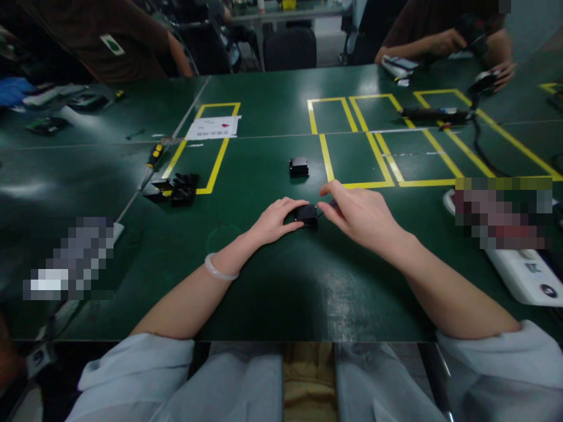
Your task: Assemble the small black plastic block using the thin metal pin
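Observation:
A small black block [307, 214] lies on the green table [272, 281] in front of me. My left hand [275, 218] curls around its left side, fingers closed against it. My right hand [358, 212] comes in from the right, thumb and forefinger pinched at the block's right edge, where a small dark piece shows under the fingers. A second black block [299, 167] sits farther back, untouched.
A heap of black parts [176, 189] and a yellow-handled screwdriver [155, 156] lie at the left, beside yellow tape outlines [373, 146] and a paper sheet [213, 126]. A white device [528, 274] rests at the right. Other people sit at the far side; one handles a black tool [481, 82].

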Motion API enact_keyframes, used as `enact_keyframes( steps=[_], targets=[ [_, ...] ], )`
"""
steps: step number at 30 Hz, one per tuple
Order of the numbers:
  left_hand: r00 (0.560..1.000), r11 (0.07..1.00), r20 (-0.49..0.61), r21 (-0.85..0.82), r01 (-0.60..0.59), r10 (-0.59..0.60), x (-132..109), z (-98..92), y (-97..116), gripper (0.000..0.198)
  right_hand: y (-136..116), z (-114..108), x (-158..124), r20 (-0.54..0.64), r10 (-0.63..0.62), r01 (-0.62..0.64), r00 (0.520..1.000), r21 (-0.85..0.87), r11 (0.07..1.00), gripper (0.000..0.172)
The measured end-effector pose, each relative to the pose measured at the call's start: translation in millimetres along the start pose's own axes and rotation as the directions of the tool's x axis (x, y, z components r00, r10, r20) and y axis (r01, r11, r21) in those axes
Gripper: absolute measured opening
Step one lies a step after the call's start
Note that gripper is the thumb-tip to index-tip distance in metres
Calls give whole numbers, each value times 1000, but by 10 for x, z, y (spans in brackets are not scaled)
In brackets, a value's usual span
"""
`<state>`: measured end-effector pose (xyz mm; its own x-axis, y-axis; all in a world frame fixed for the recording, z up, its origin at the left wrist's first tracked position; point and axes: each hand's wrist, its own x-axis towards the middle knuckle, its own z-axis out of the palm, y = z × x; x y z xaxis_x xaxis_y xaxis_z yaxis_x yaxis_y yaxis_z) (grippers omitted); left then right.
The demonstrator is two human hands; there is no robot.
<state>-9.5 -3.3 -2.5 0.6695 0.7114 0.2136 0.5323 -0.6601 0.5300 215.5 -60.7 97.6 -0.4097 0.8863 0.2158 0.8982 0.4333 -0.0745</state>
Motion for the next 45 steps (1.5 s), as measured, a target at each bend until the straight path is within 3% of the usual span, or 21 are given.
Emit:
enact_keyframes(
  steps=[9,16,22,29,34,40,45],
  targets=[
    [1000,1000,21,-7,24,-24,-5,-26,28,50,4,3,-3,-32,-16,16,999,21,1000,29],
    [999,999,25,-9,33,-33,-1,-21,27,50,-3,-22,0,28,-3,4,1000,-21,1000,35],
    [999,1000,26,0,28,-28,3,-29,41,49,-3,0,-4,-20,-6,6,1000,24,1000,32],
    [999,1000,25,-8,26,-26,5,-16,27,50,10,1,5,42,-6,8,999,-45,999,34],
    [1000,1000,20,-12,19,-19,4,-26,33,49,8,-1,-5,-2,-18,18,1000,-3,1000,30],
    [1000,1000,12,-7,19,-19,-2,-22,26,50,-5,-23,3,36,-6,7,999,-40,999,38],
    [999,1000,22,-11,28,-28,2,-28,41,50,0,-18,2,11,-1,2,1000,-25,1000,31]
  ],
)
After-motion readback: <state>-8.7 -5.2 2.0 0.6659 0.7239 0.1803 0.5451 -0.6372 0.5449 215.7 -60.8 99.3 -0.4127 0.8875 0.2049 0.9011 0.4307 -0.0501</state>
